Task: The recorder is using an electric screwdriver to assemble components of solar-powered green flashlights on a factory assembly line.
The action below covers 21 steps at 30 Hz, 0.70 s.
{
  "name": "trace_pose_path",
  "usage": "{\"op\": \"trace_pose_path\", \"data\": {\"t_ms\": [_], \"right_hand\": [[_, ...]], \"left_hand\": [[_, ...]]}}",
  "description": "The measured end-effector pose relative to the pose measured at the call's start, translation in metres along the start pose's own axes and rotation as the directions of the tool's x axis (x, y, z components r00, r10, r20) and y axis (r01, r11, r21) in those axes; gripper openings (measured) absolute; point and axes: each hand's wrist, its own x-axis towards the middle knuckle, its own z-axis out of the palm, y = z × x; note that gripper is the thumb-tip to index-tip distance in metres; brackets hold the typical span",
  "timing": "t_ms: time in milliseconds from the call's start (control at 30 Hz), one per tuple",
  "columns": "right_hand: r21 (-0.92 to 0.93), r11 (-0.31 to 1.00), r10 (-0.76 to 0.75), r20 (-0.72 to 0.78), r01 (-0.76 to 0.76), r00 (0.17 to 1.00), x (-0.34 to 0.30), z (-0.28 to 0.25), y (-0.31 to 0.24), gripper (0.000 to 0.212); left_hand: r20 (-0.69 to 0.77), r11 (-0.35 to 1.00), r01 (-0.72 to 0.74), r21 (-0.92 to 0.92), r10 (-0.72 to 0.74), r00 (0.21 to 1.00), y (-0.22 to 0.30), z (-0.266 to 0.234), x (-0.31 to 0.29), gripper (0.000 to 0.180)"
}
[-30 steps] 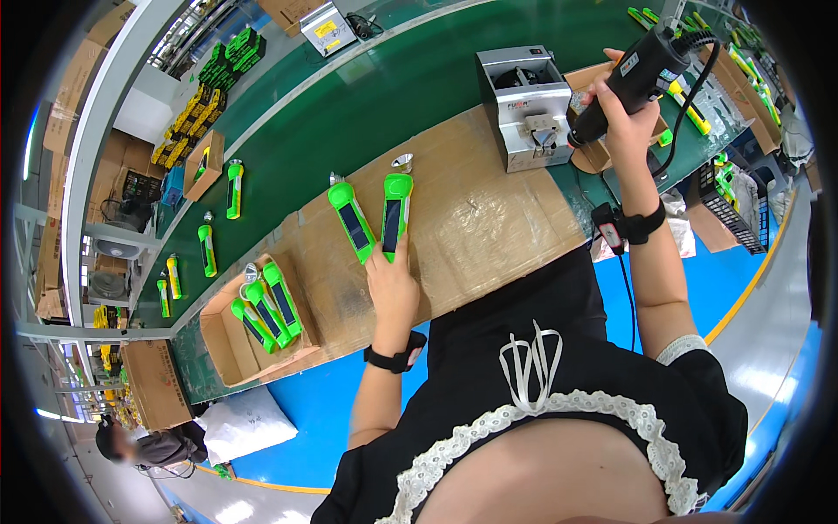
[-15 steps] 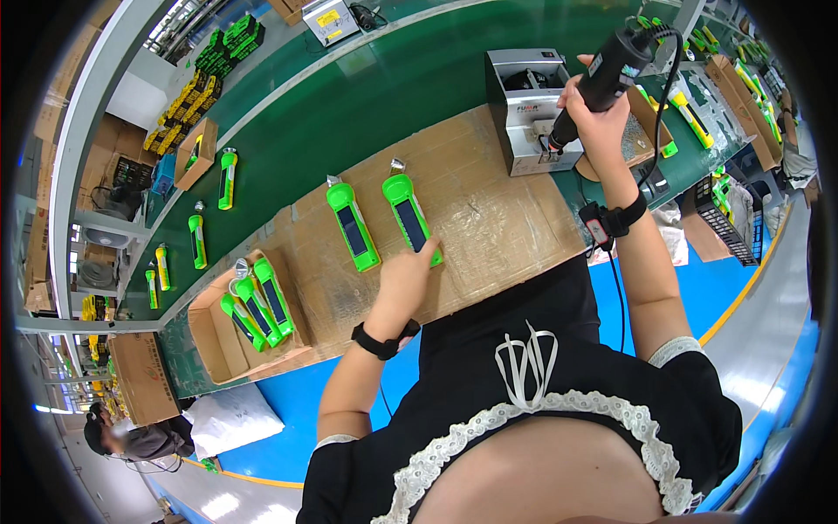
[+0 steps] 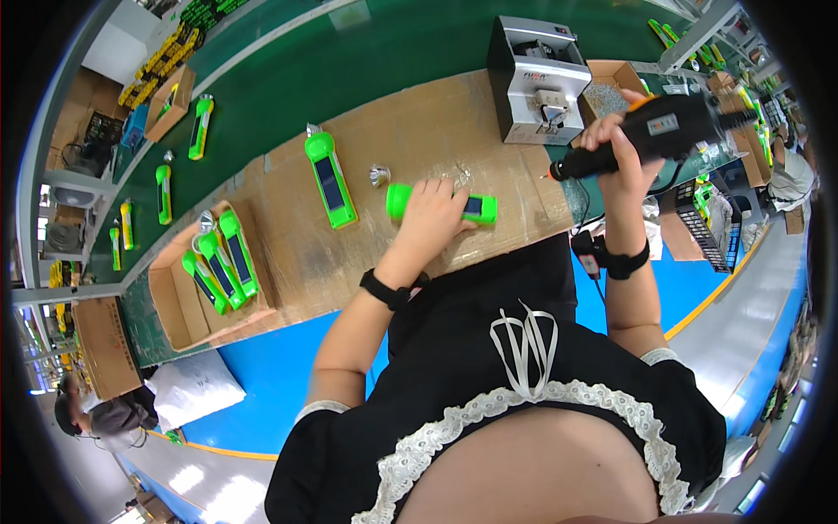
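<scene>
My left hand (image 3: 434,214) is closed round a green flashlight (image 3: 399,202) with a dark solar panel, lying crosswise on the cardboard. A small silver reflector (image 3: 379,175) sits just beyond its head end. My right hand (image 3: 621,157) grips a black electric screwdriver (image 3: 663,133), raised above the right part of the cardboard, its tip pointing left. A second green flashlight (image 3: 331,181), its panel facing up and a reflector at its far end, lies to the left of my left hand.
A grey screw-feeding machine (image 3: 541,83) stands at the far right, beside a cardboard box of small screws (image 3: 600,99). An open box (image 3: 179,327) at left holds several flashlights. More flashlights (image 3: 201,127) stand in a row along the green bench (image 3: 262,105).
The screwdriver has left the screw-feeding machine and come nearer, swinging to point left. My left hand has turned the flashlight crosswise; its reflector now lies apart from it.
</scene>
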Motion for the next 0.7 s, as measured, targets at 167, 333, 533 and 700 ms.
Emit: {"op": "trace_pose_path", "data": {"t_ms": [167,333,533,700], "right_hand": [[0.039,0.999,-0.008,0.092,0.005,0.996,-0.032,0.012,-0.001,0.045],[0.034,0.998,0.042,0.115,-0.047,0.992,-0.046,0.016,0.008,0.043],[-0.012,0.997,0.082,0.107,-0.081,0.991,-0.054,0.015,0.014,0.043],[-0.003,0.997,0.080,0.094,-0.080,0.992,-0.055,0.014,0.018,0.043]], "left_hand": [[-0.090,0.970,0.242,0.035,-0.238,0.967,0.044,0.029,0.005,0.048],[-0.135,0.957,0.283,0.060,-0.273,0.952,0.047,0.033,0.006,0.047],[-0.162,0.961,0.271,0.061,-0.259,0.952,0.048,0.032,0.005,0.046],[-0.149,0.958,0.275,0.078,-0.261,0.954,0.048,0.029,0.006,0.047]]}}
